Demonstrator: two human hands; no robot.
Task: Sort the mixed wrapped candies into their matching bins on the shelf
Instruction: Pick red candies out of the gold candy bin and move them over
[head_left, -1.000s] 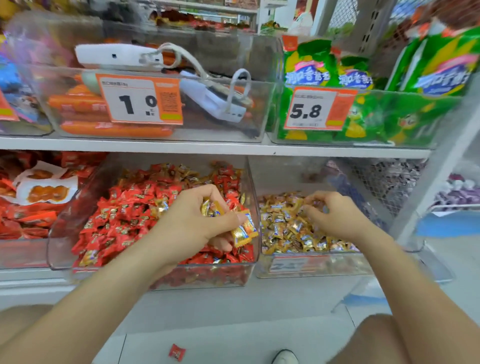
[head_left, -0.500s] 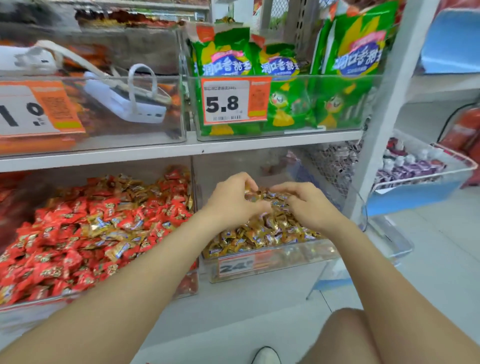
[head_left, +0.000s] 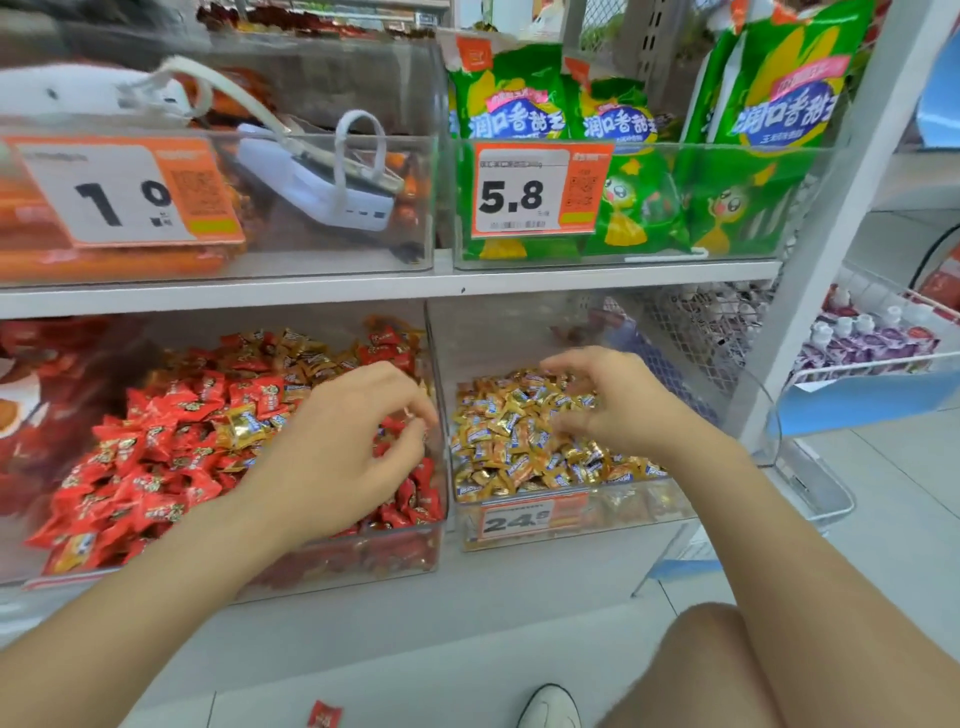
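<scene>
Left hand (head_left: 343, 447) has swung back from the gold bin (head_left: 597, 514), where it met the right hand half a second ago, and is now over the red bin (head_left: 332, 566) by its right wall. The gold candies it carried a second ago are no longer visible in it. Its fingers are half curled, thumb and forefinger tips close together; cannot tell if they pinch anything. Right hand (head_left: 618, 405) stays on the gold pile near the bin's back right, fingers bent and spread over the wrappers, no candy seen gripped.

Progress, judged: part done. The gold bin looks like gold wrappers only. The red bin is still mixed: stray gold candies (head_left: 241, 426) sit mid-pile and more lie along its back edge among the red candies (head_left: 150, 467). One red candy on the floor (head_left: 323, 716) below the shelf (head_left: 363, 291) still needs picking up. Likely next step is another grab of gold strays.

Upper shelf bins hold a white power bank (head_left: 322, 187) and green snack bags (head_left: 639, 156).
</scene>
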